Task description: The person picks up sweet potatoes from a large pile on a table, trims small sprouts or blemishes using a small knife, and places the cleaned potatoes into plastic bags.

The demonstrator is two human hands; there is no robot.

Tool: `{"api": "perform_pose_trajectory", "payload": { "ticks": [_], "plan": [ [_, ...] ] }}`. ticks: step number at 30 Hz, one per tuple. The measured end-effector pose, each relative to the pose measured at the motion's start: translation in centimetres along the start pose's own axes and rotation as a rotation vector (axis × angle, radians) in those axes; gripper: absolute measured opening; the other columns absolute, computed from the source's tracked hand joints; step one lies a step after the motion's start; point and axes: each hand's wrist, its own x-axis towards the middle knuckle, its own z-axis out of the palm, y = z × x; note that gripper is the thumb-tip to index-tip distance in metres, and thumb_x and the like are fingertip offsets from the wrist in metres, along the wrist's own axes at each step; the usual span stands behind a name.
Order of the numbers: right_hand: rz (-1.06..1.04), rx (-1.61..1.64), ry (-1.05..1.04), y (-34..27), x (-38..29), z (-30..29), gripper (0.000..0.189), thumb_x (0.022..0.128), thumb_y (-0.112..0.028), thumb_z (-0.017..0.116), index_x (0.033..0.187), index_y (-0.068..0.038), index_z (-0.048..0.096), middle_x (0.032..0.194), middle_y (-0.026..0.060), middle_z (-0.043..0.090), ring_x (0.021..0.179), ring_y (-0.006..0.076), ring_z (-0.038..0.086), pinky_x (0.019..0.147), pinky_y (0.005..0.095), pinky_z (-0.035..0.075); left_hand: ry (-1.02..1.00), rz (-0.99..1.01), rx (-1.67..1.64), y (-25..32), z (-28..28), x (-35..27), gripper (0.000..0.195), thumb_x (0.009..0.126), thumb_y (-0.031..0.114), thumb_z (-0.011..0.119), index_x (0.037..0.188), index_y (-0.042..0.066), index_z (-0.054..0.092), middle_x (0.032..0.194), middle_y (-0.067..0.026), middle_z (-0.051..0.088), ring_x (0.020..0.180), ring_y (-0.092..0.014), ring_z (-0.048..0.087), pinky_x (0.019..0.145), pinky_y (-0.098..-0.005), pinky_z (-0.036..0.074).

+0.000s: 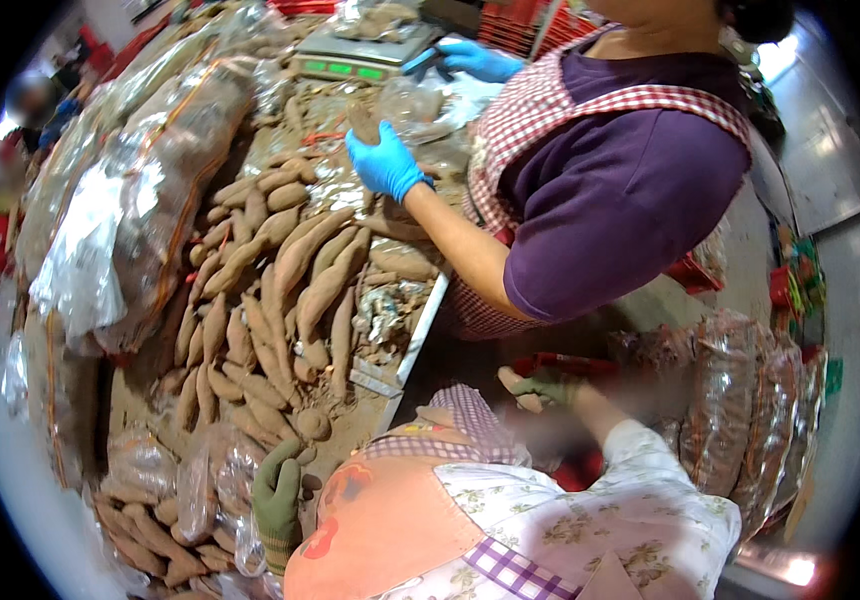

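Note:
My left hand (277,495), in a green knit glove, rests at the near edge of the work table (137,405) with nothing visible in its grasp. Just beyond its fingertips lie a short, round sweet potato (313,424) and a large pile of long, soil-covered sweet potatoes (272,300). My right hand (546,391), also gloved in green, is off to the right, past the table's edge and low above a red crate (568,365). It grips a sweet potato (509,379); blur and shadow hide part of that hand.
A co-worker's blue-gloved hand (385,161) holds a tuber across the table. Their other blue-gloved hand (478,60) is by a digital scale (370,52). Large filled plastic sacks (174,165) line the left; bagged tubers (722,397) stand right. More sweet potatoes (152,536) lie near left.

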Motion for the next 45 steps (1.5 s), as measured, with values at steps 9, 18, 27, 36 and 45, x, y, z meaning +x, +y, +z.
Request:
{"api": "perform_pose_trajectory", "payload": {
  "ticks": [9,18,27,36,45],
  "plan": [
    [-0.337,-0.656,0.845,13.7,4.5,7.1,0.027,0.091,-0.03,0.059,0.084,-0.009,0.074,0.065,0.0099,0.066,0.064,0.0274,0.067,0.063,0.0419,0.054,-0.114,0.062,0.111,1.6,2.4,1.4,0.035,0.102,0.015,0.056,0.132,-0.003,0.059,0.112,-0.0131,0.072,0.073,-0.014,0.064,0.063,-0.0265,0.05],
    [-0.585,1.012,1.251,18.6,-0.6,-32.8,0.038,0.1,-0.042,0.055,0.115,-0.011,0.071,0.091,0.0057,0.073,0.085,0.0192,0.068,0.073,0.0334,0.053,-0.237,0.087,0.127,1.6,3.9,2.6,0.035,0.102,0.012,0.056,0.133,-0.004,0.059,0.114,-0.0142,0.071,0.072,-0.013,0.065,0.06,-0.0237,0.049],
    [-0.139,-0.085,0.303,15.5,7.4,-10.9,0.039,0.101,-0.044,0.058,0.107,-0.01,0.076,0.085,0.0007,0.074,0.075,0.0115,0.065,0.062,0.0297,0.05,-0.11,0.137,-0.04,-1.1,2.9,0.0,0.036,0.103,0.011,0.055,0.136,-0.004,0.058,0.126,-0.0144,0.066,0.1,-0.019,0.067,0.072,-0.0297,0.055],
    [-0.443,-0.047,-0.168,-8.8,2.6,5.4,0.044,0.104,-0.043,0.055,0.092,-0.005,0.074,0.073,0.0038,0.071,0.046,0.0059,0.047,0.043,0.021,0.035,0.092,0.167,0.003,-2.4,0.7,-1.9,0.031,0.1,0.014,0.058,0.123,-0.004,0.064,0.104,-0.0103,0.073,0.07,-0.014,0.067,0.06,-0.027,0.052],
    [-0.969,-0.161,-0.039,-21.0,3.1,15.4,0.034,0.105,-0.022,0.056,0.127,0.002,0.065,0.093,0.0027,0.071,0.065,0.005,0.053,0.06,0.02,0.044,0.239,0.129,-0.103,-0.8,-0.5,-5.3,0.032,0.098,0.017,0.062,0.125,0.0,0.066,0.103,-0.0071,0.072,0.073,-0.009,0.063,0.064,-0.0251,0.052]
  ]
}}
